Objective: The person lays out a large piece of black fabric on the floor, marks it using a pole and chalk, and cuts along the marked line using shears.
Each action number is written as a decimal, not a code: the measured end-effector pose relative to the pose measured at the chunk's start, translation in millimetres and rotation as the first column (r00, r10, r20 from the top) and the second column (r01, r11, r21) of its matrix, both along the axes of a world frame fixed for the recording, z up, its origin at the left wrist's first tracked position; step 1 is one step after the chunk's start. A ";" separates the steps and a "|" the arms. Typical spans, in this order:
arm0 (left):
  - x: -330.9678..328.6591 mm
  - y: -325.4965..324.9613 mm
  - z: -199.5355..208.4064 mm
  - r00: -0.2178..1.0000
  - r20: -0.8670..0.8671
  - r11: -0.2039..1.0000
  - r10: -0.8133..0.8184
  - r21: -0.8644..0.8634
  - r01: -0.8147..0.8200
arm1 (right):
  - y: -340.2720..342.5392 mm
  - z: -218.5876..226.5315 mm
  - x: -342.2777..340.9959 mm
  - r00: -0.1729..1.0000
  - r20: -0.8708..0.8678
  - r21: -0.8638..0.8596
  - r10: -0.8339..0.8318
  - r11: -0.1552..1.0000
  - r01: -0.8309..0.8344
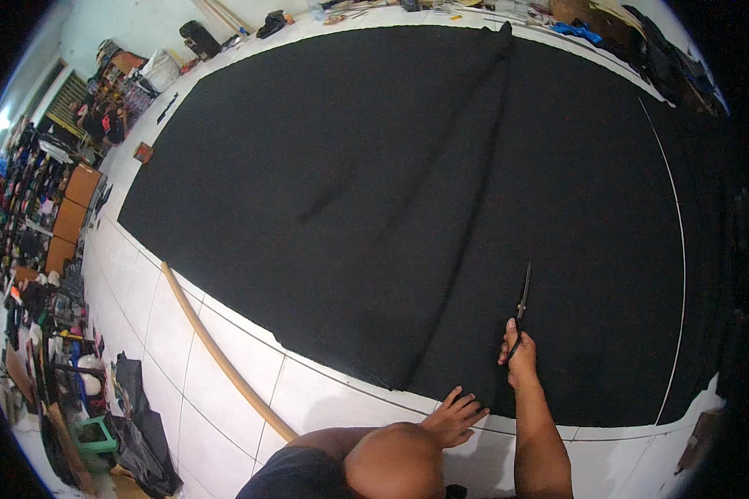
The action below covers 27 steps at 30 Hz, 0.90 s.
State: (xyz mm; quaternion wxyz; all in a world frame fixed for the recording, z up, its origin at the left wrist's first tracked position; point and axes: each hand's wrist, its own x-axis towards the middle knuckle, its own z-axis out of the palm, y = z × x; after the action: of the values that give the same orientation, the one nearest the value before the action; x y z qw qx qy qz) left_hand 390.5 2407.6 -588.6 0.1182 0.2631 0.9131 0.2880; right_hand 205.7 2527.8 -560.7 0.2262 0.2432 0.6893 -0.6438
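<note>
A large sheet of black cloth (333,166) lies spread on the white tiled floor, with a long soft crease running from its far edge toward the near one. My right hand (520,356) is closed round the handles of a pair of scissors (523,298). Their dark blades point away from me, over the cloth's near right part. My left hand (456,418) rests with fingers spread at the near edge of the cloth, its fingertips on the fabric. Beside it is my bent knee (395,461).
A long, light wooden pole (225,366) lies on the tiles at left. Crowded shelves (17,200), a green stool (96,435) and black bags (137,424) line the left side. A thin pale line (681,233) runs along the cloth's right part. Blue material (576,32) lies far right.
</note>
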 end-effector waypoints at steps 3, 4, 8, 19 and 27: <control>-2.7 -0.7 6.0 0.998 0.063 0.999 -0.025 -0.025 0.027 | 0.4 5.5 -2.6 1.000 0.031 -0.021 0.004 1.000 -0.003; -1.3 -0.1 5.8 0.998 0.062 1.000 -0.020 -0.021 0.022 | 0.9 5.0 -1.8 0.999 0.040 -0.024 0.010 1.000 -0.009; -5.1 0.5 3.7 0.996 -0.054 0.997 -0.072 -0.039 0.070 | 8.4 3.1 -6.2 1.000 0.002 -0.025 0.031 0.999 -0.031; -17.6 2.6 6.2 0.990 -0.038 0.982 -0.133 -0.142 0.126 | 6.4 3.3 -11.1 0.999 0.023 -0.082 0.032 0.996 -0.030; -11.4 4.1 3.1 0.992 -0.039 0.985 -0.116 -0.137 0.110 | 5.9 7.0 -30.5 0.999 0.051 -0.066 -0.014 0.998 0.017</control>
State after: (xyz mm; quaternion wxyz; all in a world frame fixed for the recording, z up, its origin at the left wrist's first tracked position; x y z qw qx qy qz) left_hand 379.1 2411.7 -585.5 0.1302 0.3126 0.9166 0.2124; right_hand 175.2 2533.7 -553.6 0.2465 0.2571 0.6597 -0.6617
